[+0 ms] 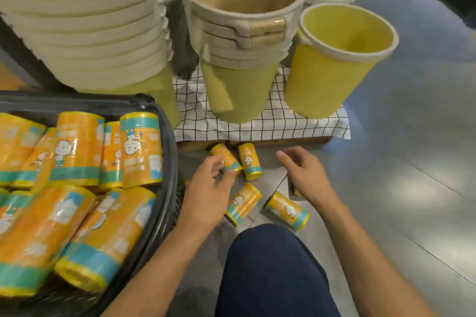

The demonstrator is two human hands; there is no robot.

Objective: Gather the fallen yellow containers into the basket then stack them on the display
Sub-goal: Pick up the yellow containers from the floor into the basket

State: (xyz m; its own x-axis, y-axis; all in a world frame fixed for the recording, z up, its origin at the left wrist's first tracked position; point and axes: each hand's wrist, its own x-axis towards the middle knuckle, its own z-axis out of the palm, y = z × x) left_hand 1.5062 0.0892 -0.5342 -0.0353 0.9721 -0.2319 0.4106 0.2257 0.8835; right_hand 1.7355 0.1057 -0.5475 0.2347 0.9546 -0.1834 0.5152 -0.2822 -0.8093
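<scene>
- Gathering step in hand, by judgement; nothing yet stacked on the cloth-covered display [257,126].
- Left hand [210,188]: curled over the leftmost floor container [224,156], thumb at its lower end, gripping it on the floor [386,188].
- Right hand [305,175]: relaxed, fingers loosely bent, holding nothing, hovering low with a part-hidden container [297,192] just beneath the palm.
- Next, probably: lift the gripped one and carry it left to the basket [167,141], close beside the arm; set it on top of the pile already inside.
- After that, likely a reach with the free hand for the one beneath it.
- On the floor, counted: 5 yellow containers [249,161], all on their sides. That means 2 side by side against the display's edge, 2 nearer the knee [270,265], 1 half under the right hand. Also a yellow sliver by the basket wall, too small to tell.
- In the basket, counted: at least 8, lying at mixed angles; possibly more, cut off by the frame edge.
- On the display, up front: 1 tall bucket stack [85,20] at left, 1 shorter stack [242,33] in the middle, 1 single yellow bucket [340,64] at right; further rims behind, uncounted.
</scene>
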